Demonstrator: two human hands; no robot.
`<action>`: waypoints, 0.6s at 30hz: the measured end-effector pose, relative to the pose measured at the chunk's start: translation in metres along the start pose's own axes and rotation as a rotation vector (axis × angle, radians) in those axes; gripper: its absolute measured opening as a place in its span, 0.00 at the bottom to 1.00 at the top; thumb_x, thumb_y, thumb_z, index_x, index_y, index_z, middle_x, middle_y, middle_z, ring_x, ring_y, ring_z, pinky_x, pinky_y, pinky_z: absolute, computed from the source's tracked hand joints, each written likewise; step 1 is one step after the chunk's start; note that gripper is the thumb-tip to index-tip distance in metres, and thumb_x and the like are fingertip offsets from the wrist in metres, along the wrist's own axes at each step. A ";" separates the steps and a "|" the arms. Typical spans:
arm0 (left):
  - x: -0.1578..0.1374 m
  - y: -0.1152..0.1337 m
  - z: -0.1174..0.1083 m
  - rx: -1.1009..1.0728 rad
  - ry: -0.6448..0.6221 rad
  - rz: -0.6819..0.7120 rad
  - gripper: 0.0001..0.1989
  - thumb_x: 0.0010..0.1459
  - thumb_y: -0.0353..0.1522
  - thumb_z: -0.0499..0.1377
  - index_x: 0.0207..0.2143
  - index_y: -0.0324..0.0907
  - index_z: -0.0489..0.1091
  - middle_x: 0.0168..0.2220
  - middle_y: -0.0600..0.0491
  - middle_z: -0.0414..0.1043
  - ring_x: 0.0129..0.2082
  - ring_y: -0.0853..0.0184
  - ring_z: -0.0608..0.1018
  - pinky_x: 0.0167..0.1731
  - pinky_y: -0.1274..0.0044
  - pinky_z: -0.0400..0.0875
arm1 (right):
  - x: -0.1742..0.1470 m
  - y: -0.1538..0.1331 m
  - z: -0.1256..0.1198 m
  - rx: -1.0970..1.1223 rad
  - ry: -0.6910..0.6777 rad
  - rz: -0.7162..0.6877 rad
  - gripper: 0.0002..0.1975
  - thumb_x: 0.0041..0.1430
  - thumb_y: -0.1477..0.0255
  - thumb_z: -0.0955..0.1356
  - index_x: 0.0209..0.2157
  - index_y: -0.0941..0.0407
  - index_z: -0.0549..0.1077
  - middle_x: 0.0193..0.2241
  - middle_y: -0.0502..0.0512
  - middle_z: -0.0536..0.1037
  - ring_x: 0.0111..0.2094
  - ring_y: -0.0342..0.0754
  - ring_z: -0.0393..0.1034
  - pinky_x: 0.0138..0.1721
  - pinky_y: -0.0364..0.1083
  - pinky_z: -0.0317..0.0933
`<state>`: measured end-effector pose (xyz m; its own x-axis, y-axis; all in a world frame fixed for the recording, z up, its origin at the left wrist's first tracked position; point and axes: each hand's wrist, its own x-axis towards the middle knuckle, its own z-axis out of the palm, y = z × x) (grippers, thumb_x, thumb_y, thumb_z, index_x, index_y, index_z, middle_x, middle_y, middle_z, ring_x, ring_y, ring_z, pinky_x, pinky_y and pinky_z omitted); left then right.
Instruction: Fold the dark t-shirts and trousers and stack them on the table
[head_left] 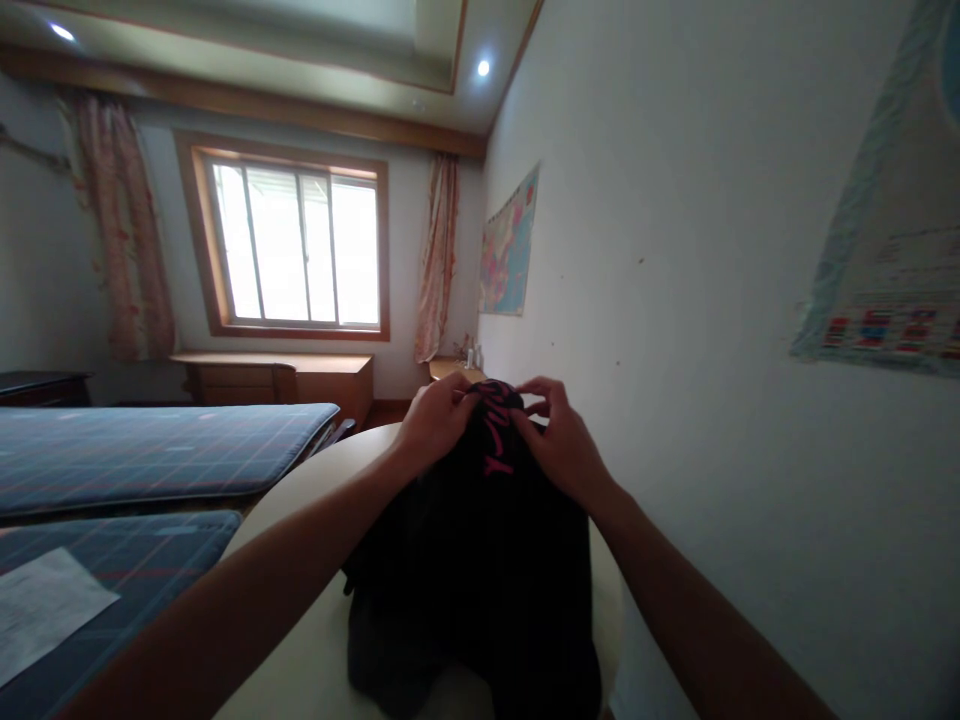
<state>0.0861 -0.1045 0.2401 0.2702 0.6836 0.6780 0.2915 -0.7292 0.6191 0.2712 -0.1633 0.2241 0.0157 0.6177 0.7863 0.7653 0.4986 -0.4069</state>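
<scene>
A black garment (495, 570) with pink lettering lies over a pale round table, its far end raised between my hands. My left hand (439, 415) pinches the cloth at the upper left of the lettering. On the other side, my right hand (559, 435) grips the upper right edge, thumb and fingers closed on the fabric. The lower part of the garment spreads toward me in dark folds. Which kind of garment it is, I cannot tell.
The pale tabletop (300, 510) shows around the cloth. Plaid-covered cushions (150, 455) are at the left, with a white paper (52, 610) on the nearer one. A white wall (675, 300) rises close on the right. A wooden desk (330, 370) stands below the window.
</scene>
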 end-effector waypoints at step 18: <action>0.020 -0.047 -0.033 -0.355 0.331 -0.306 0.13 0.49 0.40 0.64 0.34 0.40 0.70 0.22 0.57 0.74 0.19 0.71 0.74 0.18 0.82 0.63 | -0.024 0.080 -0.050 -0.789 0.087 0.090 0.14 0.61 0.77 0.61 0.42 0.56 0.75 0.50 0.65 0.75 0.48 0.59 0.68 0.43 0.54 0.61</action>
<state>0.0478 -0.0572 0.2373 -0.0966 0.8611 0.4992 -0.0302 -0.5038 0.8633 0.3645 -0.1689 0.1955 0.1243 0.5688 0.8130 0.9878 -0.1484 -0.0471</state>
